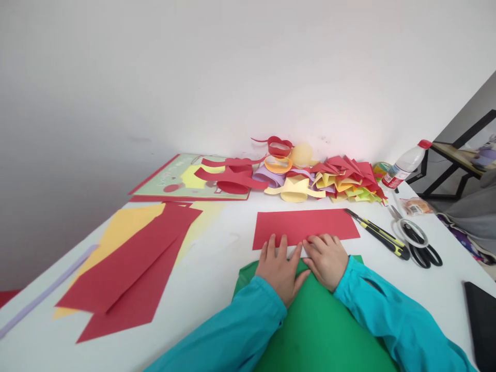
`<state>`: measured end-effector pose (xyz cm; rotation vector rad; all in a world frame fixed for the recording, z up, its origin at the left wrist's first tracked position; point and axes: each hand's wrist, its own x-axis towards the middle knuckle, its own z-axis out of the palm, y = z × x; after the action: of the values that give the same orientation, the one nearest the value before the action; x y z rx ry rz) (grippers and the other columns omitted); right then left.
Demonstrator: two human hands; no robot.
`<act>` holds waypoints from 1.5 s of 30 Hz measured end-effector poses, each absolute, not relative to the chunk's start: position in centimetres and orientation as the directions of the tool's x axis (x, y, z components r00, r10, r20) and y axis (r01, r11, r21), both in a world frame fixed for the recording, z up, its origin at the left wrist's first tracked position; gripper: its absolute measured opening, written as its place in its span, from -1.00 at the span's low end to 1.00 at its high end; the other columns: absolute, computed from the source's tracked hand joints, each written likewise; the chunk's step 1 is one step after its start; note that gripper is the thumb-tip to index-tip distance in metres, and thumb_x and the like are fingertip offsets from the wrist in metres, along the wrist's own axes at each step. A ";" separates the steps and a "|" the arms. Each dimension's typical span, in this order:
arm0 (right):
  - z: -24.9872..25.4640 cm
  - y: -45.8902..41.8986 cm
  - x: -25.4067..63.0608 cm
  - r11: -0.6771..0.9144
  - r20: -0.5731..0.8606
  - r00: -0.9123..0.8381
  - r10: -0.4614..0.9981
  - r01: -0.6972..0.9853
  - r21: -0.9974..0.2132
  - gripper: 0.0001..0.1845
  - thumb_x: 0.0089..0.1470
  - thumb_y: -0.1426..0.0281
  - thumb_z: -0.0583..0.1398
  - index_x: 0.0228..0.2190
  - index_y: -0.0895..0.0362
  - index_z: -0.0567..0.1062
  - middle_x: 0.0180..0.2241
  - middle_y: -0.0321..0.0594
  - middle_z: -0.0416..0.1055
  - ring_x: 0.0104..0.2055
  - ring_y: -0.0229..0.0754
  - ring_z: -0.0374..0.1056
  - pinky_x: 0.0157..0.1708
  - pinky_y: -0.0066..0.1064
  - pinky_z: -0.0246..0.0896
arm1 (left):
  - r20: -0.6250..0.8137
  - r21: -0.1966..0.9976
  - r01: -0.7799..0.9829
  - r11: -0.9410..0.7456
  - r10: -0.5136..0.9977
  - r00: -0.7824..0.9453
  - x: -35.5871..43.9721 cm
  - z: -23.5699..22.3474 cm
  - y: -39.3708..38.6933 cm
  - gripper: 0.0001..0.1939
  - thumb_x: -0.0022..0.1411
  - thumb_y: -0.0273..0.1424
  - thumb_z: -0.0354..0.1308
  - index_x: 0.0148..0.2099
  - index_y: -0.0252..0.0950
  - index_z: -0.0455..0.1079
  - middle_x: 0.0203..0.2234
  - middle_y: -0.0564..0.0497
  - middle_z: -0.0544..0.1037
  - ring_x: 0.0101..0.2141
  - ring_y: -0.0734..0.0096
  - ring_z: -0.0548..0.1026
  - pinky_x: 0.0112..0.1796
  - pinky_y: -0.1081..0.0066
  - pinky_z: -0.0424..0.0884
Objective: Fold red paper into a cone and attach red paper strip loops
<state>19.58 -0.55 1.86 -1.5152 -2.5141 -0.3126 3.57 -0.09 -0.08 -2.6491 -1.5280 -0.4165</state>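
Note:
A red paper strip (306,223) lies flat on the white table in front of me. My left hand (279,266) rests with fingers spread, its fingertips on the strip's near edge. Beside it, my right hand (326,258) lies palm down with bent fingers touching the same edge, its thumb pointing toward the left hand. Under both hands is a large green sheet (321,325), bulging toward me, its far corners showing beside my wrists. What lies beneath my palms is hidden. Just right of the strip is a black and yellow utility knife (380,235).
Scissors (422,253) lie at right under a roll of clear tape (414,232); a black tablet-like object (480,320) is nearer. Red paper sheets (127,263) and a purple strip (50,289) lie left. Paper shapes (240,178), folded papers (344,178) and a bottle (406,164) line the wall.

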 end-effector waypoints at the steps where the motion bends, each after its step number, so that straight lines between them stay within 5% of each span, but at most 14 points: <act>1: 1.8 -0.6 19.6 0.460 0.284 -0.467 0.837 0.883 0.097 -0.61 0.12 0.26 0.04 -0.05 0.17 0.35 -0.09 -0.09 0.35 -0.15 -0.05 0.17 -0.23 -0.20 0.03 | 0.260 0.087 0.855 -0.511 0.840 0.476 3.5 -0.1 -0.1 -0.41 0.12 -0.04 -0.07 0.14 -0.19 0.21 0.05 -0.29 0.29 0.09 -0.24 0.13 -0.03 -0.09 0.13; 12: 1.0 -0.2 23.9 0.238 0.481 -0.293 0.826 0.956 0.175 -0.74 0.09 0.40 0.05 -0.48 0.17 0.51 -0.26 -0.18 0.49 -0.26 -0.13 0.29 -0.26 -0.27 -0.02 | 0.230 0.058 0.879 -0.472 0.864 0.449 1.8 -0.8 0.5 -0.44 0.18 -0.14 -0.11 0.09 -0.41 0.28 0.08 -0.24 0.29 0.08 -0.21 0.17 -0.02 -0.06 0.18; 23: 0.7 -1.5 27.4 -0.095 0.502 -0.029 0.864 0.971 0.218 -0.72 0.04 0.38 0.07 -0.54 0.17 0.53 -0.27 -0.18 0.51 -0.24 -0.10 0.33 -0.26 -0.26 -0.04 | 0.185 -0.045 0.958 -0.284 0.940 0.288 0.8 0.7 -0.3 -0.40 0.23 -0.18 -0.24 0.02 -0.60 0.31 0.05 -0.38 0.28 0.05 -0.12 0.24 0.01 -0.11 0.05; 33: 0.4 -1.4 27.6 -0.162 0.525 0.025 0.851 0.963 0.216 -0.70 0.03 0.41 0.03 -0.57 0.16 0.51 -0.30 -0.12 0.51 -0.36 -0.14 0.35 -0.37 -0.29 0.05 | 0.314 -0.095 0.924 -0.371 0.869 0.381 -0.6 0.1 0.3 -0.49 0.19 -0.25 -0.19 -0.10 -0.51 0.43 -0.05 -0.32 0.41 -0.06 -0.05 0.37 0.02 -0.03 0.08; 45: 0.0 -0.3 29.6 -0.245 0.554 0.102 0.826 0.951 0.189 -0.71 0.03 0.41 0.03 -0.53 0.20 0.52 -0.39 -0.13 0.52 -0.40 -0.08 0.36 -0.41 -0.29 0.07 | 0.313 -0.120 0.912 -0.392 0.857 0.409 -0.8 0.2 0.4 -0.43 0.21 -0.22 -0.21 -0.09 -0.63 0.40 -0.06 -0.38 0.41 -0.07 -0.04 0.38 0.02 0.04 0.11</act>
<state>29.60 -0.32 0.01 -2.1603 -1.7792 -0.8476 -0.82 0.42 0.22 -2.3961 -1.5454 -0.2901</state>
